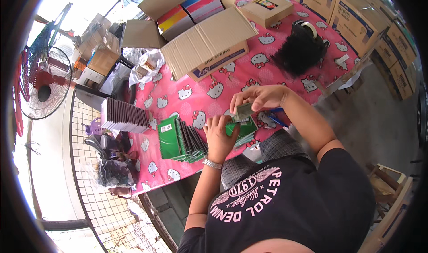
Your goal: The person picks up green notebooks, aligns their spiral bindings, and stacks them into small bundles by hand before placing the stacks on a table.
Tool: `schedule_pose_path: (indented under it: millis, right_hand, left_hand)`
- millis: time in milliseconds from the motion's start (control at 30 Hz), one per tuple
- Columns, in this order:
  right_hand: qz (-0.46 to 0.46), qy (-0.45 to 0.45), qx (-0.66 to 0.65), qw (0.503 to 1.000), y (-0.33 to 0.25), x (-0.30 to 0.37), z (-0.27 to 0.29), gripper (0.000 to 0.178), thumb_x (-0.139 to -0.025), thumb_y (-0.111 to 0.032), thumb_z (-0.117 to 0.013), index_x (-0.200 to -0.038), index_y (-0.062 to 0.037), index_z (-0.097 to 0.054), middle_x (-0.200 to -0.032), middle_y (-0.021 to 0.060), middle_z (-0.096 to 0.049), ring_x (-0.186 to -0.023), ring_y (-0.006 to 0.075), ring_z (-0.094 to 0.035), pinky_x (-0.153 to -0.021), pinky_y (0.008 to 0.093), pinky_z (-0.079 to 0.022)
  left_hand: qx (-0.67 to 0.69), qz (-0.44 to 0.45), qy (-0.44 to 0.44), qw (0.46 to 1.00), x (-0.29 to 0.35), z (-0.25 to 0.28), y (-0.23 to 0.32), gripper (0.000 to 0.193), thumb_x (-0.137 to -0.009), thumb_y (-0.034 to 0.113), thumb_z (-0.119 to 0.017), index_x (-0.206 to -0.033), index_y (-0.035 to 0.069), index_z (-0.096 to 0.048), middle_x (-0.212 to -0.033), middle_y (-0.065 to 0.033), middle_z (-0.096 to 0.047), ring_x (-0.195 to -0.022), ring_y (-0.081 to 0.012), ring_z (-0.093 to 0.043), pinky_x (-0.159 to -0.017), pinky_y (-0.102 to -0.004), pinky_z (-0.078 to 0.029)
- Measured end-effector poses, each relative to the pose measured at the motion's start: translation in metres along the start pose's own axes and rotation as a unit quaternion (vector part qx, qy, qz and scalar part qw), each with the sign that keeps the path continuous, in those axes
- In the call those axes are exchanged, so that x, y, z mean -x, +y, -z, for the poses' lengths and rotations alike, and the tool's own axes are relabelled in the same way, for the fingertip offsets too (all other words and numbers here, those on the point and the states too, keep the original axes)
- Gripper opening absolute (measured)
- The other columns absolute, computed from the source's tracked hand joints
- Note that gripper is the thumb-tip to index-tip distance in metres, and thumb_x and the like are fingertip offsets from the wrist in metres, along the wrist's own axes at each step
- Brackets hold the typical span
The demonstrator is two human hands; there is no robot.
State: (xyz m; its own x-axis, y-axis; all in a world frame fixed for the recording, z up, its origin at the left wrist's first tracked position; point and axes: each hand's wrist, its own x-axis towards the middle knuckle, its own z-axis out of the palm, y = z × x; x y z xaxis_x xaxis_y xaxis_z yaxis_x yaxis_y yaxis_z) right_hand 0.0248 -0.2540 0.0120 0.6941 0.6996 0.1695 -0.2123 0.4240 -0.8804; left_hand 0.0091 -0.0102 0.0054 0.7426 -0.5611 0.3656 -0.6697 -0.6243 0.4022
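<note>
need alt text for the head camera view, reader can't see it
A person's left hand and right hand work close together over a green notebook at a pink patterned tablecloth. To the left lie a pile of green notebooks and a dark-edged stack; an open cardboard box stands beyond.

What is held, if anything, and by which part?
Apparently a small pale-green piece: right hand at its far edge, left hand at its left side; exact grip unclear.
</note>
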Motion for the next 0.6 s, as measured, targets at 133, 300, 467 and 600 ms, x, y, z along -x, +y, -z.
schedule_pose_path:
  millis: [133,300,467,600]
  right_hand:
    - [-0.141,0.079,0.402,0.901,-0.01,-0.018,0.011,0.048,-0.076,-0.026,-0.078,-0.117,-0.0027,-0.066,-0.118,0.0082,-0.063,-0.118,0.0203,-0.055,-0.103,0.036,-0.041]
    - [-0.155,0.04,0.185,0.97,-0.006,-0.031,0.008,0.048,-0.079,-0.024,-0.077,-0.12,-0.0039,-0.063,-0.12,0.0083,-0.064,-0.112,0.0173,-0.059,-0.099,0.0328,-0.044]
    - [-0.144,0.03,0.198,0.969,0.007,-0.041,0.013,0.051,-0.079,-0.032,-0.078,-0.118,-0.0025,-0.064,-0.116,0.0085,-0.066,-0.112,0.0193,-0.06,-0.095,0.0348,-0.048]
    - [-0.268,0.27,0.642,0.665,0.017,-0.045,0.028,0.056,-0.079,-0.049,-0.075,-0.114,-0.0048,-0.068,-0.122,0.0168,-0.064,-0.117,0.0311,-0.058,-0.1,0.0466,-0.044]
  left_hand:
    - [0.026,-0.014,0.027,0.999,-0.004,0.003,-0.015,0.027,-0.076,0.012,-0.076,-0.099,0.006,-0.062,-0.103,-0.0124,-0.058,-0.099,-0.0342,-0.053,-0.086,-0.0449,-0.045]
    - [0.051,0.021,-0.002,0.998,-0.004,0.009,-0.035,0.029,-0.076,0.016,-0.078,-0.1,0.006,-0.064,-0.101,-0.011,-0.059,-0.1,-0.0335,-0.054,-0.085,-0.0434,-0.045]
    - [0.144,0.066,-0.02,0.987,-0.004,0.006,-0.039,0.027,-0.078,0.013,-0.078,-0.101,0.005,-0.064,-0.096,-0.01,-0.06,-0.08,-0.0254,-0.059,-0.069,-0.0352,-0.049]
    - [0.15,0.056,0.018,0.987,-0.001,0.008,-0.05,0.025,-0.081,0.009,-0.075,-0.103,0.003,-0.064,-0.092,-0.009,-0.063,-0.068,-0.0186,-0.06,-0.057,-0.0285,-0.047]
